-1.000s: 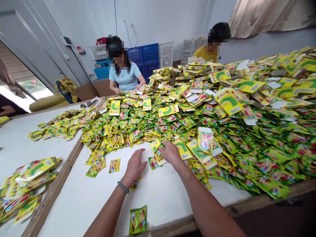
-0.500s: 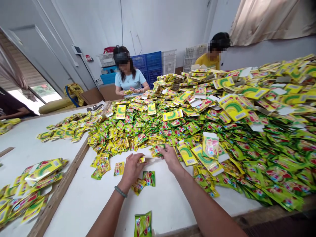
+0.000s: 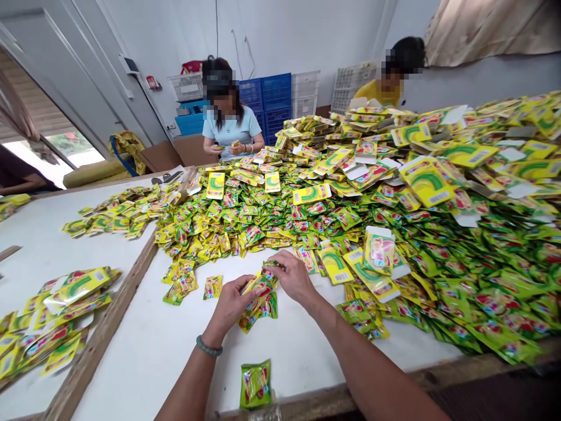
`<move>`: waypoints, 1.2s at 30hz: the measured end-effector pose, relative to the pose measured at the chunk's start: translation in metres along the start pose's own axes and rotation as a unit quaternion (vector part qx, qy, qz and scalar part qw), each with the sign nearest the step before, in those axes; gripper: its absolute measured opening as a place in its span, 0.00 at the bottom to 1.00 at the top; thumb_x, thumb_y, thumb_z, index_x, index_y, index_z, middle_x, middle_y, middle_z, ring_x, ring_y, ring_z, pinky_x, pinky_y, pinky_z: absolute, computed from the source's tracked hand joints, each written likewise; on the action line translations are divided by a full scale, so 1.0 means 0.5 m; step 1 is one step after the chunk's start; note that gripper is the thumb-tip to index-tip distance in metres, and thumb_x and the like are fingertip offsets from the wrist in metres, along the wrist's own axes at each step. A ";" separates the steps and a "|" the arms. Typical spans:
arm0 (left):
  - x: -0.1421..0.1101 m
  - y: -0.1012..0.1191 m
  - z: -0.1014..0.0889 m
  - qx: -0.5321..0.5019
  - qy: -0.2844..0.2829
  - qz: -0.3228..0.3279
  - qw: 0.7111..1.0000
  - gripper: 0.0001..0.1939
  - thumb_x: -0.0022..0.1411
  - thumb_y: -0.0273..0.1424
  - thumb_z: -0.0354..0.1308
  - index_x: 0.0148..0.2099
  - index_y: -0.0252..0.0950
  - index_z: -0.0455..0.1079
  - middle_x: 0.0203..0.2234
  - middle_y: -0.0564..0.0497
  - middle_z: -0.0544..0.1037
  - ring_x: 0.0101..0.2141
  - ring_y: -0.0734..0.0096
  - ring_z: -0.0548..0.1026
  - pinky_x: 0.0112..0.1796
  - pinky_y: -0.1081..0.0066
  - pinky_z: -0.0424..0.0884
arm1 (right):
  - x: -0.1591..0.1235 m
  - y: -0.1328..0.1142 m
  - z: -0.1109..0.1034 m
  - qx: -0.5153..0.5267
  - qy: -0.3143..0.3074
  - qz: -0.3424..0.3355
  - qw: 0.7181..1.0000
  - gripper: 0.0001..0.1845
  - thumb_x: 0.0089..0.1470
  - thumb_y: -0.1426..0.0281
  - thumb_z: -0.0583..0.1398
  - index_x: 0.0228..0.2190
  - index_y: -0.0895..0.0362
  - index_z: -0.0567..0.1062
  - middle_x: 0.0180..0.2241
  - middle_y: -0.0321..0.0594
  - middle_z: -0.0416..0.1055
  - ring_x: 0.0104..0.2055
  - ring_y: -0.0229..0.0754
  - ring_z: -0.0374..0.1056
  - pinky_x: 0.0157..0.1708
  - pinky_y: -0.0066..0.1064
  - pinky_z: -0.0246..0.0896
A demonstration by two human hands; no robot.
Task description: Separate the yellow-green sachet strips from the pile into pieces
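My left hand (image 3: 235,301) is closed around a small yellow carton (image 3: 251,284), held tilted above the white table. At the carton's upper right end, my right hand (image 3: 293,277) pinches a small green sachet (image 3: 270,268). The two touch or overlap; fingers hide how far the sachet is inside. Just below my hands, a green sachet (image 3: 270,306) and a yellow sachet (image 3: 248,320) lie on the table, partly covered. A single yellow sachet (image 3: 213,287) rests left of my left hand. Nearer me lies another green sachet (image 3: 255,384).
A large heap of green sachets (image 3: 438,275) and flat yellow cartons (image 3: 427,184) spreads across the right and back. A wooden strip (image 3: 105,321) divides the table; filled-looking cartons (image 3: 79,298) lie beyond it. Two co-workers (image 3: 232,131) (image 3: 385,88) sit opposite.
My right hand has moved left with the sachet, bringing it to the carton's end. The left hand has turned the carton so its printed face shows. The view has shifted slightly.
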State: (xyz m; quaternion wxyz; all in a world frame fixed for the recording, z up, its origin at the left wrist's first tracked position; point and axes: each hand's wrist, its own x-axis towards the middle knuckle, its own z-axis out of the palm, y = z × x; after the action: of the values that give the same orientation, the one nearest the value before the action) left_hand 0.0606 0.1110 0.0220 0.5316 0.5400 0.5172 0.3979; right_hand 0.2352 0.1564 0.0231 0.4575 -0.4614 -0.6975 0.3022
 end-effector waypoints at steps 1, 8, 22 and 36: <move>0.000 -0.001 0.001 -0.011 -0.004 -0.010 1.000 0.16 0.48 0.36 0.64 0.40 0.36 0.75 0.31 0.51 0.78 0.31 0.66 0.74 0.33 0.72 0.68 | 0.000 0.000 0.005 0.015 0.002 0.003 1.000 0.06 0.51 0.67 0.59 0.30 0.54 0.77 0.33 0.39 0.72 0.36 0.40 0.68 0.38 0.30 0.60; 0.000 -0.011 0.009 -0.139 -0.020 -0.078 0.987 0.18 0.48 0.36 0.65 0.42 0.34 0.74 0.31 0.47 0.80 0.27 0.66 0.76 0.31 0.69 0.71 | 0.000 0.006 0.031 0.104 0.092 0.124 0.983 0.15 0.45 0.58 0.63 0.29 0.57 0.75 0.27 0.36 0.72 0.30 0.40 0.66 0.31 0.28 0.61; -0.008 -0.012 -0.008 -0.177 0.004 -0.086 0.980 0.17 0.48 0.34 0.66 0.40 0.32 0.73 0.30 0.47 0.80 0.27 0.68 0.76 0.30 0.72 0.71 | -0.005 0.008 0.034 0.208 0.057 0.162 0.963 0.17 0.40 0.58 0.64 0.23 0.56 0.66 0.20 0.31 0.63 0.23 0.36 0.60 0.23 0.27 0.57; -0.020 0.004 -0.022 -0.210 -0.073 -0.113 0.968 0.22 0.49 0.34 0.66 0.46 0.32 0.72 0.34 0.44 0.80 0.30 0.66 0.77 0.34 0.70 0.72 | 0.000 0.037 -0.018 0.121 -0.161 0.100 0.974 0.16 0.41 0.60 0.65 0.31 0.58 0.75 0.24 0.34 0.69 0.27 0.37 0.63 0.26 0.26 0.56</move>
State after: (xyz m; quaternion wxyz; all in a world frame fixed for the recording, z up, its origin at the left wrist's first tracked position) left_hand 0.0489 0.1032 0.0267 0.7112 0.3820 0.4389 0.3946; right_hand 0.2501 0.1637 0.0109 0.3595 -0.4150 -0.6705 0.4989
